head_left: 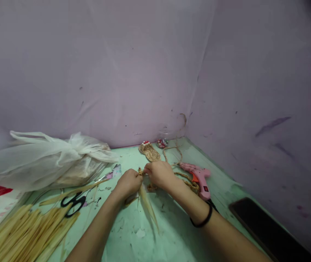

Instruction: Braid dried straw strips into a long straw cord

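Both hands are covering most of the knotted fibre [140,170]: left hand [129,184] and right hand [160,175] are pinching it between them over the chipped green tabletop [144,240], fingertips partly hiding. A papery, tapering strip [148,207] is dangling below; a dark, flat slab [270,229] is running out of frame.

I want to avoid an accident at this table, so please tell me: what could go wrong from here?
The pink glue gun lies with its tip near the right hand; if hot, which I cannot tell, it might burn the skin.

The tan fibre piece between the right hand and left hand could loosen if a finger slips; a pale strip trails below.
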Tool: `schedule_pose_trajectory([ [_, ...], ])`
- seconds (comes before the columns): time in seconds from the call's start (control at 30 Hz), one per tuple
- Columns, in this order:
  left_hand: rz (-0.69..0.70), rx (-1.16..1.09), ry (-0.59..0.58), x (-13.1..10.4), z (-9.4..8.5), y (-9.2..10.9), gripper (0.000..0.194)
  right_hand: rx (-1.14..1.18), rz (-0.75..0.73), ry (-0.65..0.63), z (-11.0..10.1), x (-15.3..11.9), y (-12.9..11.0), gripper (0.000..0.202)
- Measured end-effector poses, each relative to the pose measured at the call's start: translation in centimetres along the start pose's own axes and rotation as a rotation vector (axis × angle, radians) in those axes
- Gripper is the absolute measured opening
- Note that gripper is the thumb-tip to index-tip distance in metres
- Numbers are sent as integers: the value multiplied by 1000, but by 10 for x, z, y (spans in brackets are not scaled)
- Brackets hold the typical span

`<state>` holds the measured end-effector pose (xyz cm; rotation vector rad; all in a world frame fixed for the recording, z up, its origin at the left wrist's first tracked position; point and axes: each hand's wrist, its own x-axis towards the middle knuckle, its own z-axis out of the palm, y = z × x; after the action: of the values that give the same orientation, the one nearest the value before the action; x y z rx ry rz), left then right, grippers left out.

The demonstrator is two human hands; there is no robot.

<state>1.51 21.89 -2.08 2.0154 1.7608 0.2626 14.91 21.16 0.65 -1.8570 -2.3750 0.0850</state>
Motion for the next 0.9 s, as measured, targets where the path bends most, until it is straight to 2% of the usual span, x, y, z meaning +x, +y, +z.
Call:
schedule_pose_trajectory([
  [0.17, -3, 122, 84, -7, 0, 5, 23, 35, -6, -48, 7, 7, -5, 36],
  [0.37, -77, -311, -80, -1, -3, -9, 21, 0, -101, 82, 12, 13, 1, 31],
  [0.47, -2, -266, -54, 2, 0, -13, 20, 46, -137, 31, 14, 12, 8, 29],
  [0.53, 38, -228, -47, 1, 0, -13, 19, 115, -89, -12, 12, 9, 13, 26],
  [0.63, -20, -334, -136, -2, -5, -12, 18, 177, 44, -96, 1, -3, 16, 19],
  [0.77, -220, -434, -267, -8, -18, -8, 20, 170, 107, -528, -28, -19, 22, 19],
  [0.8, -239, -432, -276, -8, -20, -6, 21, 121, 139, -556, -37, -22, 26, 17],
  [0.83, -244, -432, -275, -9, -21, -5, 21, 56, 187, -521, -45, -24, 32, 14],
  [0.9, -236, -447, -261, -9, -22, -4, 22, -28, 280, -323, -61, -26, 45, 11],
])
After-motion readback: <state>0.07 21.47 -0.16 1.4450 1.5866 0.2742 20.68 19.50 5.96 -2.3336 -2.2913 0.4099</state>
